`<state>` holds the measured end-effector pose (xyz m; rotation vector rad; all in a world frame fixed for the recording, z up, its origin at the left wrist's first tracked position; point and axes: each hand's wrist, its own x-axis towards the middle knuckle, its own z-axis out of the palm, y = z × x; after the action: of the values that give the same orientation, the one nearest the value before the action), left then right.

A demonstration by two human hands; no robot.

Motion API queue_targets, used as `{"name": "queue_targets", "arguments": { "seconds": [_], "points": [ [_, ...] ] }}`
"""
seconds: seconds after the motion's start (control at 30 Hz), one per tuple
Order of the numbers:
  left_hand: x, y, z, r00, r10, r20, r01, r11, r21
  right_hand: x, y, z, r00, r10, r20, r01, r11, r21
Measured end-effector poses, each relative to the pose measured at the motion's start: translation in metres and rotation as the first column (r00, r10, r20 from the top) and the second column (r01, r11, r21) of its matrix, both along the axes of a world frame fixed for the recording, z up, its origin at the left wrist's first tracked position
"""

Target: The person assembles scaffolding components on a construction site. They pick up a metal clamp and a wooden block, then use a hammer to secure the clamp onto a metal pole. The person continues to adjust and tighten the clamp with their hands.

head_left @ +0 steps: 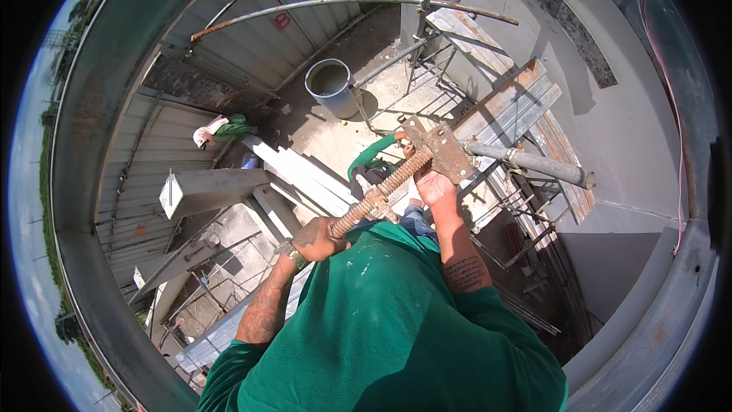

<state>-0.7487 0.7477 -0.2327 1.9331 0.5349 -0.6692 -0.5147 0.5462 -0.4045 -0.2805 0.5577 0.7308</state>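
Note:
A rusty scaffold screw jack [400, 175] lies slantwise across the front of my green shirt. My left hand [319, 239] is wrapped round the lower end of its threaded rod. Farther up the rod sits a pale, crusted wing nut [377, 202]. At the upper right end is a bent, rusty head plate [448, 154]. My right hand [435, 188] is under that end with the palm turned up, supporting the plate; its fingers are partly hidden by the metal.
Below, a co-worker's green sleeve [374, 154] reaches toward the plate end. Another person [221, 130] in a pink head covering is at the left. A grey drum [331, 88] stands on the ground. Scaffold pipes [534, 162] and metal planks [507, 111] lie to the right.

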Motion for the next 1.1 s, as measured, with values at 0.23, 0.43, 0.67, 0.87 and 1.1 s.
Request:
{"name": "queue_targets", "arguments": {
  "seconds": [0.23,0.43,0.67,0.87,1.1],
  "points": [
    [-0.016,0.016,0.058,0.97,-0.235,-0.069,0.245,0.94,0.236,0.047,-0.044,0.062,0.573,0.597,0.561,-0.627,0.76,-0.169],
    [0.011,0.016,0.058,0.971,-0.237,0.019,0.228,0.951,0.208,0.075,-0.056,0.088,0.212,0.797,0.566,-0.345,0.603,-0.719],
    [0.022,0.006,0.054,0.963,-0.265,0.04,0.246,0.934,0.259,0.063,-0.063,0.151,0.222,0.763,0.607,-0.065,0.633,-0.771],
    [0.024,-0.01,0.043,0.983,-0.123,0.137,0.103,0.985,0.141,0.06,-0.064,0.202,0.133,0.799,0.587,0.231,0.551,-0.802],
    [0.056,-0.04,0.013,0.884,0.064,0.463,-0.12,0.989,0.091,0.1,-0.012,0.3,-0.112,0.86,0.497,0.479,0.485,-0.731]
  ]
}}
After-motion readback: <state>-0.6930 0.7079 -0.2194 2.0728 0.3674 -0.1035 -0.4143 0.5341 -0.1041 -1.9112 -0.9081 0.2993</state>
